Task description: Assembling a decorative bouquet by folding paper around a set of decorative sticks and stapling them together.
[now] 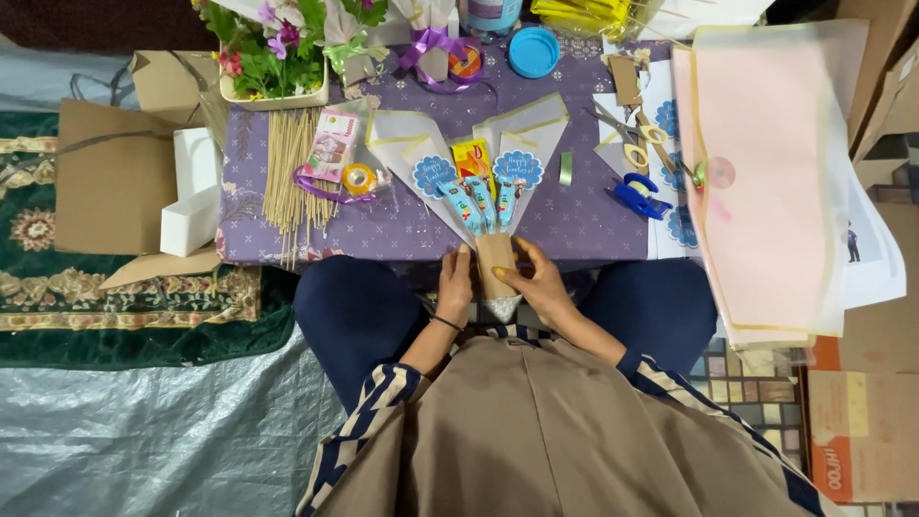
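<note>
A snack bouquet lies on the low purple table, its fan of white-and-yellow wrapping paper pointing away from me. Several blue snack packets, an orange packet and two round blue tags stand in it. Its brown paper handle hangs over the near table edge. My left hand grips the handle's left side. My right hand presses its right side, thumb on the brown paper.
Bamboo skewers, a tape roll, purple ribbon and a flower box lie left. Scissors, a blue tool and a blue lid lie right. Pink paper sheets overhang the table's right; cardboard boxes sit left.
</note>
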